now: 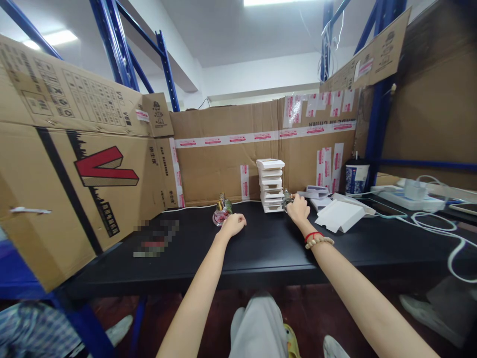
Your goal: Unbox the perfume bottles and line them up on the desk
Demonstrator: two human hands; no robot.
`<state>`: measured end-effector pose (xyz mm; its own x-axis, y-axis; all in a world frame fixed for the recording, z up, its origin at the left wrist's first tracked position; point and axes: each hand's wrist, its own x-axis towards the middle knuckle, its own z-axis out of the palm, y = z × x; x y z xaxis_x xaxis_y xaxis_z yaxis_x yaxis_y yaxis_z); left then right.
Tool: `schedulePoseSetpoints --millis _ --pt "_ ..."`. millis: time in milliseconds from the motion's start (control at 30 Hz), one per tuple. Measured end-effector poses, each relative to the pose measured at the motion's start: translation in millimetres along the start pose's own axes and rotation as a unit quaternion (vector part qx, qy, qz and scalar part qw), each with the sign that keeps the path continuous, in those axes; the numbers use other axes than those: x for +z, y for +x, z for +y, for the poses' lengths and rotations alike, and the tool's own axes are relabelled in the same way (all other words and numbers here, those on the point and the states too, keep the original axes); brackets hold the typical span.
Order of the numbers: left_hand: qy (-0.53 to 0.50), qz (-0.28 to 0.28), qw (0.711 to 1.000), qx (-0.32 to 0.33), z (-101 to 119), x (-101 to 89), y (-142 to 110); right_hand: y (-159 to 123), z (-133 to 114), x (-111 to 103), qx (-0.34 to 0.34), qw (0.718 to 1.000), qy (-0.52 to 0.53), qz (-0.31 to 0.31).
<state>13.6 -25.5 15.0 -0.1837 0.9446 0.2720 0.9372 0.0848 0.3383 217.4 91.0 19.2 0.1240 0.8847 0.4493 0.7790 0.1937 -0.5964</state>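
Observation:
My left hand [234, 224] rests on the black table with its fingers curled, and nothing shows in them. Just left of it stand several small glass bottles with gold caps, a pink bottle [219, 217] at the front and a green one behind. My right hand [298, 209] is closed on a small dark glass bottle [287, 199], partly hidden by the fingers. That bottle is beside the right side of a tall stack of white boxes [271, 185]; whether they touch, I cannot tell.
Opened white cartons [340, 215] lie right of my right hand. Farther right are a lidded cup [357, 178], a power strip [408, 196] and loose white cables [432, 223]. Cardboard panels [223, 164] wall the table [261, 253] at the back and left. A blurred patch lies at left.

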Motion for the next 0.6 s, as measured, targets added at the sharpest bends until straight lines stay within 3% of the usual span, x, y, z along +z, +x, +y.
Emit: schedulePoseSetpoints --millis 600 --pt "-0.007 -0.006 1.000 0.000 0.0 -0.9 -0.9 2.1 -1.4 0.5 0.011 1.000 0.024 0.016"
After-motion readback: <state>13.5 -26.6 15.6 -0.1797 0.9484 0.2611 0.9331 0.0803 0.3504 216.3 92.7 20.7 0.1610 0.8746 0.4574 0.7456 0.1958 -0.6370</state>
